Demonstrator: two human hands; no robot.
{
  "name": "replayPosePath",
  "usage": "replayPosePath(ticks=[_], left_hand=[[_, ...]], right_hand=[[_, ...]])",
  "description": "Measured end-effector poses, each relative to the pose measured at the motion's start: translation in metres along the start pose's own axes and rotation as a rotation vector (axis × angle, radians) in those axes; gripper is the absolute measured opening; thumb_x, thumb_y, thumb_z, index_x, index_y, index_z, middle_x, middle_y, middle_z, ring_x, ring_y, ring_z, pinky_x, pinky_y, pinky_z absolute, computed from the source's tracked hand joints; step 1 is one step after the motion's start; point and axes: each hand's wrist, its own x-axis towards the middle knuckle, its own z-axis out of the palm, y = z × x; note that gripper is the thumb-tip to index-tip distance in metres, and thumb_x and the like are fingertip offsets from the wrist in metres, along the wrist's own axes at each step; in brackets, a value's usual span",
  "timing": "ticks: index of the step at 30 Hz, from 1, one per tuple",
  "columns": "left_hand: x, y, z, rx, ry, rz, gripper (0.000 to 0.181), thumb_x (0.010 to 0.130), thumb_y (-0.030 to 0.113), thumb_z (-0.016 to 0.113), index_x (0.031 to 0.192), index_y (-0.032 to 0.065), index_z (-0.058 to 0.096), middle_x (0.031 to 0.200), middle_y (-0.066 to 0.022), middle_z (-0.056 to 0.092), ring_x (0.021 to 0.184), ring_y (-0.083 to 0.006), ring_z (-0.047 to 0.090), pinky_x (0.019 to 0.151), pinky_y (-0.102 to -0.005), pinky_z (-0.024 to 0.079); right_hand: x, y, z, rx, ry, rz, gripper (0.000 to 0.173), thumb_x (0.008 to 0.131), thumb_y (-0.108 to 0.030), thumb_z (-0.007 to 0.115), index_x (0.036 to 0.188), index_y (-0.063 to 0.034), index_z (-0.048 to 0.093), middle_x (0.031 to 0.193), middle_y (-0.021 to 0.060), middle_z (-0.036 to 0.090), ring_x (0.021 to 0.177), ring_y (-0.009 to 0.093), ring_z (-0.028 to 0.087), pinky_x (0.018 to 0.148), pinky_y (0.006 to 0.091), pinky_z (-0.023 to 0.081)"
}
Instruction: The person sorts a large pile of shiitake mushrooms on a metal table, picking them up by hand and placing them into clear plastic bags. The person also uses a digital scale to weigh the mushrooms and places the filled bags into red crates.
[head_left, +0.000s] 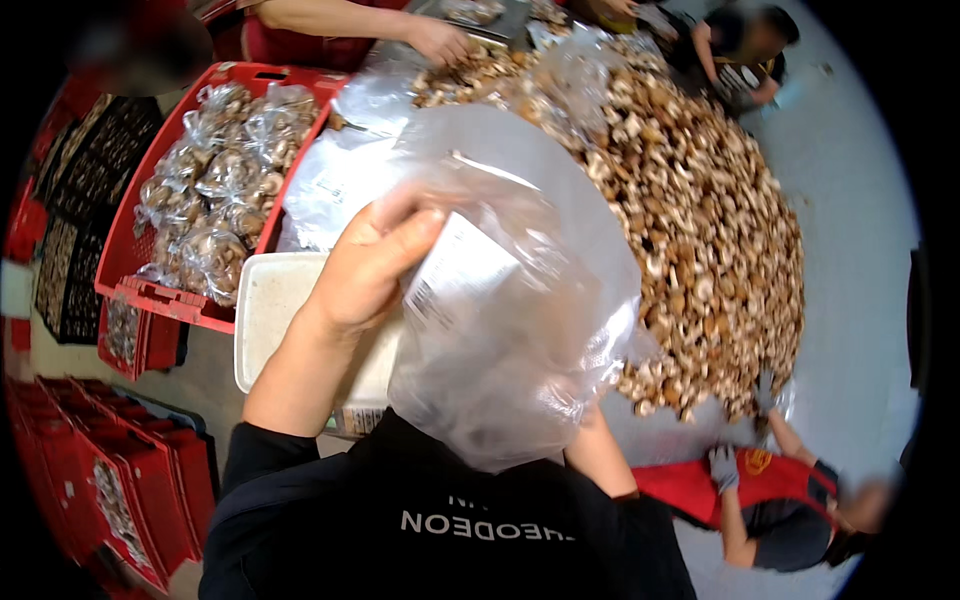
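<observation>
My left hand (375, 262) pinches the upper edge of a clear plastic bag (495, 375) between thumb and fingers. A white label (461, 270) with print and a barcode shows on the bag beside my thumb. Mushrooms cannot be made out inside the crumpled, cloudy bag. My right forearm (602, 457) reaches up behind or into the bag. Its hand is a blur through the plastic, so its grip is hidden. Beneath my left wrist lies a cream plastic tray (274, 319), partly covered by the bag and arm.
A large heap of mushrooms (697, 247) spreads over the table (832, 217). Left, a red crate (274, 217) holds several bagged portions. More plastic bags (330, 184) lie flat beyond my hand. Red crates (150, 480) stand lower left. Another person's hand (442, 41) and gloved hands (724, 469) are around the heap.
</observation>
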Motion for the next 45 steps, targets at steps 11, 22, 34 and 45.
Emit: replayPosePath(ticks=[11,22,34,45], left_hand=[[-0.074,-0.105,-0.002,0.578,0.276,-0.084,0.028,0.09,0.016,0.054,0.113,-0.0007,0.051,0.102,-0.0092,0.058,0.093,-0.0132,0.054,0.082,-0.0272,0.043],[-0.133,-0.148,0.051,0.804,-0.071,-0.461,0.039,0.074,0.02,0.071,0.102,0.0021,0.05,0.092,-0.0106,0.058,0.08,-0.0173,0.055,0.077,-0.0282,0.043],[-0.114,-0.14,0.012,0.457,0.617,-0.175,0.009,0.091,0.015,0.049,0.085,0.0091,0.051,0.068,0.0024,0.051,0.054,-0.0034,0.043,0.046,-0.0181,0.036],[-0.116,-0.161,0.078,1.463,-0.185,0.059,0.026,0.066,-0.002,0.062,0.091,0.0025,0.058,0.082,-0.0097,0.061,0.07,-0.022,0.058,0.064,-0.0299,0.046]], right_hand=[[-0.104,0.054,-0.013,0.376,-0.416,-0.313,0.046,0.083,-0.011,0.059,0.124,0.0014,0.043,0.115,0.0142,0.054,0.103,0.022,0.057,0.085,0.0335,0.049],[-0.1,0.082,0.01,-0.395,0.031,-0.878,0.024,0.076,-0.021,0.069,0.088,-0.0021,0.062,0.077,0.0084,0.061,0.075,0.018,0.058,0.071,0.0299,0.046],[-0.111,0.153,-0.106,-0.595,0.504,-0.705,0.034,0.071,-0.006,0.067,0.103,-0.0005,0.055,0.096,0.013,0.057,0.087,0.019,0.055,0.074,0.0301,0.045],[-0.125,0.092,-0.083,-0.347,0.589,-1.014,0.031,0.078,0.007,0.047,0.107,0.0038,0.057,0.106,0.0135,0.059,0.094,0.025,0.058,0.084,0.0309,0.046]])
